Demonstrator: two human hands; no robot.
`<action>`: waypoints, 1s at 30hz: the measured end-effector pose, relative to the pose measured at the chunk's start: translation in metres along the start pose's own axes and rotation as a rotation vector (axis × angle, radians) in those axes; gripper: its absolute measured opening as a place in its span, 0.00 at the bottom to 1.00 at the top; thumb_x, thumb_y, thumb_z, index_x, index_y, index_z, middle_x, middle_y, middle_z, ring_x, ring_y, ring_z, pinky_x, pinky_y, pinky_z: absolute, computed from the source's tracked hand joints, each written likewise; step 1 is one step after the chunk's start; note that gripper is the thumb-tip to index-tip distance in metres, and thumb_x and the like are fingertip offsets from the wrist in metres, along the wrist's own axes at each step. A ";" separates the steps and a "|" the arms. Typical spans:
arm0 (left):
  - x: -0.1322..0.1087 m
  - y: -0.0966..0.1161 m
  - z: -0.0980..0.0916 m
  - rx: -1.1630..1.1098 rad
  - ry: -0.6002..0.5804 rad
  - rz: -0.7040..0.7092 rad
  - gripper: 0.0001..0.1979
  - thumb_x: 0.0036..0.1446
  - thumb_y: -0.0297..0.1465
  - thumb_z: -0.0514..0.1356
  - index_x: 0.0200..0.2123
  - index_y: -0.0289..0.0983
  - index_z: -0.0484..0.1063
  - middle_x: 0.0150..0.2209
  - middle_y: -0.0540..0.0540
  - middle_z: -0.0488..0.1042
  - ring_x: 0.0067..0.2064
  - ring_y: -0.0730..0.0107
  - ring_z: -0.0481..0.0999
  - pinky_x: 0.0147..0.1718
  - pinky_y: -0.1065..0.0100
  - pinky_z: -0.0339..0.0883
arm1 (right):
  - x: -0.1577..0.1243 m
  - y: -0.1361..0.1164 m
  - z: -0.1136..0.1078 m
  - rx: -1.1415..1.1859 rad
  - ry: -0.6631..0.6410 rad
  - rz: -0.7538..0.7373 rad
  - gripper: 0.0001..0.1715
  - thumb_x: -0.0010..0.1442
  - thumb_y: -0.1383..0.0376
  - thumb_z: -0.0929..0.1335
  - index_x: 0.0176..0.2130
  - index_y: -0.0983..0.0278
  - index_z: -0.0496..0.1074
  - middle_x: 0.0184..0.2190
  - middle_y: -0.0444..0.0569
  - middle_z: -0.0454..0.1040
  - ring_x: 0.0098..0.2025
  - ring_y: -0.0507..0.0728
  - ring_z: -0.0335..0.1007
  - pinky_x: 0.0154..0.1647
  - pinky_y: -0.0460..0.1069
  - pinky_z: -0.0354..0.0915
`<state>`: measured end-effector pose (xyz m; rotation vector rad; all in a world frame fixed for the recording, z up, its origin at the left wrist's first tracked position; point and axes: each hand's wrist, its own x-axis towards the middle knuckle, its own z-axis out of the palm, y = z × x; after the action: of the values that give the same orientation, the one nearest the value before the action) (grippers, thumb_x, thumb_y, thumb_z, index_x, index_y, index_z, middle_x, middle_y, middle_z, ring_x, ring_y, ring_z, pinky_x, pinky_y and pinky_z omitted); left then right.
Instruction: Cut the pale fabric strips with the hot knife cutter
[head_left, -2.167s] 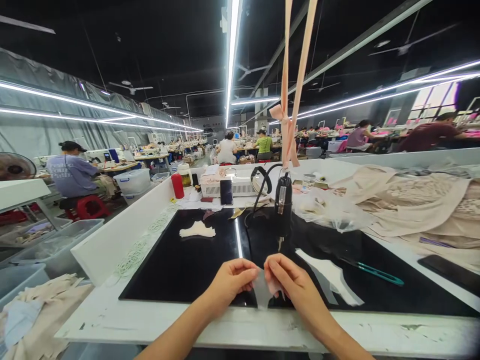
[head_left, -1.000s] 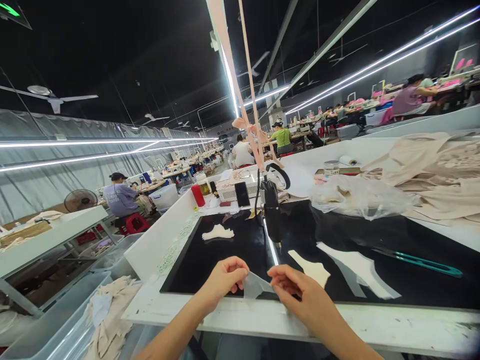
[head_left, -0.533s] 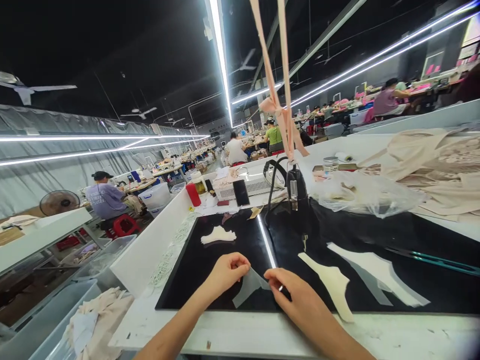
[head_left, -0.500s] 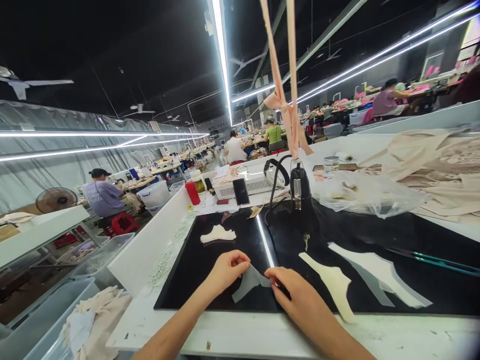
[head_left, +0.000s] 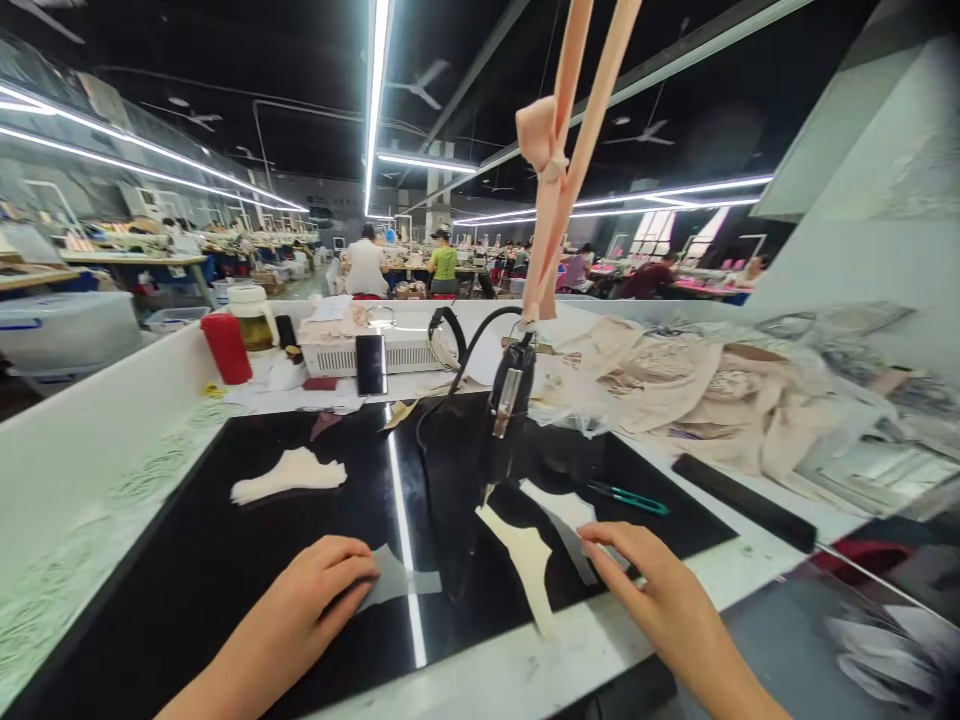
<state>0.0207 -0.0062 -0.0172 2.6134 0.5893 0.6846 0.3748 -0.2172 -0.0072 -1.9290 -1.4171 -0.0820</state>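
Note:
My left hand (head_left: 322,590) is closed with thumb and fingers on the left end of a grey see-through cut fabric piece (head_left: 412,582), which lies on the black board (head_left: 300,540). At the right, thumb and forefinger of my right hand (head_left: 649,575) come together at the edge of a stack of white and grey cut pieces (head_left: 559,505). Whether cloth is between those fingertips is hidden. A cream cut piece (head_left: 525,555) lies between my hands, its lower end over the board's front edge. Behind it a black device (head_left: 512,390) with a metal plate hangs from pink fabric strips (head_left: 551,200).
A white stack of cut pieces (head_left: 289,474) lies at the board's left. Teal thread snips (head_left: 630,498) rest at the right. Behind are a phone (head_left: 370,364), a vented white box (head_left: 337,355), a red container (head_left: 226,348) and heaped beige fabric (head_left: 712,400). Co-workers sit farther back.
My view has turned to the right. My right hand has left the grey piece and moved right to the white and grey stack. My left hand stays on the grey piece.

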 end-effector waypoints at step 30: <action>-0.011 -0.012 0.008 0.171 0.115 0.085 0.13 0.72 0.40 0.55 0.50 0.50 0.79 0.53 0.50 0.79 0.50 0.64 0.83 0.51 0.66 0.78 | 0.037 -0.034 -0.018 0.692 0.063 0.399 0.24 0.64 0.43 0.69 0.33 0.60 0.72 0.32 0.46 0.71 0.31 0.54 0.64 0.33 0.48 0.65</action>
<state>0.0128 -0.0032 -0.0335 2.7848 0.5969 0.8504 0.3667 -0.1936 0.0400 -1.5545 -0.8332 0.4711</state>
